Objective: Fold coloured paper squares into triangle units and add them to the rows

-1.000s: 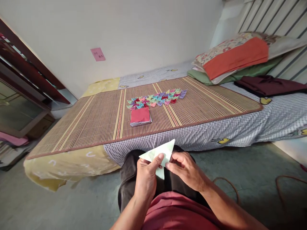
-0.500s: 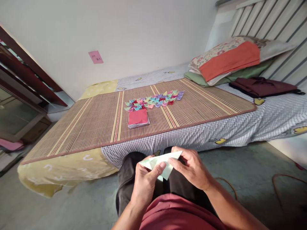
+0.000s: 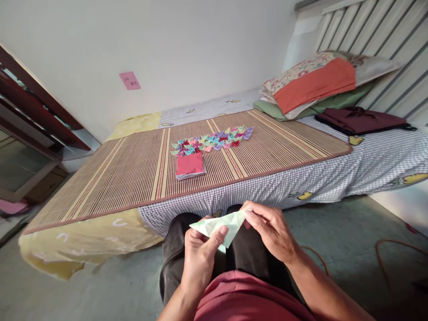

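Pale-green folded triangular paper [image 3: 233, 228] sits above my dark trousers [image 3: 247, 261]; my left hand [image 3: 200, 254] pinches its middle between thumb and fingers, my right hand [image 3: 272, 229] a corner. Judged light, easily torn — stiffer along creases — I'd hold folded edges.

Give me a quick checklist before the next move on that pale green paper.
1. Left hand gripping the pale green paper: ok, thumb on its near face.
2. Right hand in contact: ok, fingertips at the paper's right corner.
3. Paper held up off the mat: ok, above the dark trousers.
4. Red-topped paper stack on the mat: ok.
5. Small folded papers apart from the hands: ok, beyond the stack.
6. Inner creases sharp: cannot tell, too small.
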`<state>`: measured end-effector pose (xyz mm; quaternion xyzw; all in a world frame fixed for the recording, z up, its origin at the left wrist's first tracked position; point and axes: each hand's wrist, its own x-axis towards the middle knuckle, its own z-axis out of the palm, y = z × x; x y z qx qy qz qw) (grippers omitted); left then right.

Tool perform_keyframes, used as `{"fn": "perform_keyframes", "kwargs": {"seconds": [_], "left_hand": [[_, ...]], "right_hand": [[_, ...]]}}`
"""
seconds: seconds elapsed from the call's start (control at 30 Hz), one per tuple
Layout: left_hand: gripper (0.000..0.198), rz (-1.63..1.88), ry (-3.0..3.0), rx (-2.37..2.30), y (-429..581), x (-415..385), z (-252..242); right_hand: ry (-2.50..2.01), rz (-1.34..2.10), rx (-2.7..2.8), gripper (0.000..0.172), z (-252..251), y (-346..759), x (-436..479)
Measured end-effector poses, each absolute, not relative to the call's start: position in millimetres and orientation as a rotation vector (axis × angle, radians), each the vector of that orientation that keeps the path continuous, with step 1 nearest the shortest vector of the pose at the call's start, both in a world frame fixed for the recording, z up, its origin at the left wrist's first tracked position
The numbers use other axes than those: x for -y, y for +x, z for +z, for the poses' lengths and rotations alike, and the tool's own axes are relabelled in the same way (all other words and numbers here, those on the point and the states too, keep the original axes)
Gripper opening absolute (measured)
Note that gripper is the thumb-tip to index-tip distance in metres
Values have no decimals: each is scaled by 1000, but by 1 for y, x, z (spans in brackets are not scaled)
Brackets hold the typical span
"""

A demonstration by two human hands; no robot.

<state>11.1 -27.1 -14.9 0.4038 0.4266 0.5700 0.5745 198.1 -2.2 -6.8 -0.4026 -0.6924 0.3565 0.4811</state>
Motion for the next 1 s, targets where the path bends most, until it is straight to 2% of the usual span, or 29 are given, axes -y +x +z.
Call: {"fn": "perform_keyframes", "kwargs": {"seconds": [0.17,0.33,0.57,0.73,1.0], "left_hand": [[24,1308,1172,-1094,5,30,-12],[20,1322,1375,-1135,3,29,-11],[10,1359,1489,-1137,0,28,-13],[13,1357,1490,-1130,0,29,-10],[10,1325,1399,-1041,3,29,-16]], "right_hand": [[-931,634,1603,17,2,203,5],[-866,401,1765,15,16,199,10],[-873,464,1895,14,12,201,6],[-877,520,1917,13,12,205,7],[-919,694,2051,20,12,200,8]]}}
